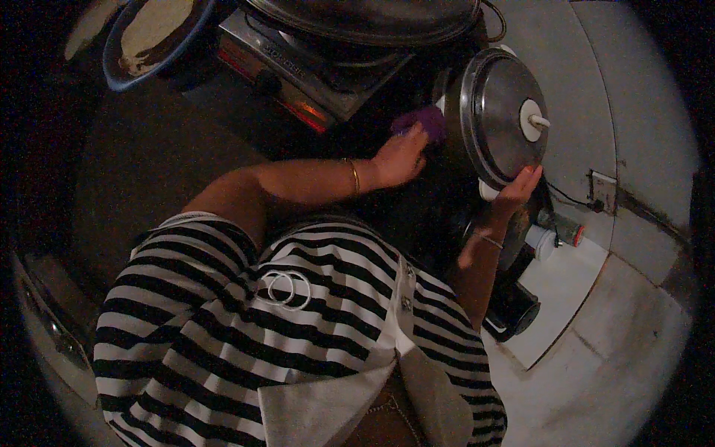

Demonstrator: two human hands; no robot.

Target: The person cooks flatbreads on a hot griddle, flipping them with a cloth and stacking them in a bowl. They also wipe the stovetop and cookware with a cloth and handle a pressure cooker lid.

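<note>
My left hand (402, 153), with a thin gold bangle at its wrist, holds a purple cloth or scrubber (422, 123). It lies against the near left side of what looks like a rice cooker (455, 125). That cooker's shiny metal lid (500, 112) is on, with a white knob (533, 120) at its centre. My right hand (519, 190) grips the cooker's lower right rim, fingers over the lid's edge beside a white side handle (487, 190). Deep shadow hides most of the cooker's body.
A gas stove (290, 61) carries a large dark pan (368, 22). Upper left is a blue-rimmed basin (117, 81) with pale contents. A wall socket (603, 190) has a plugged-in cord. A white-lidded container (540, 241) and a black object (516, 310) stand on the right ledge.
</note>
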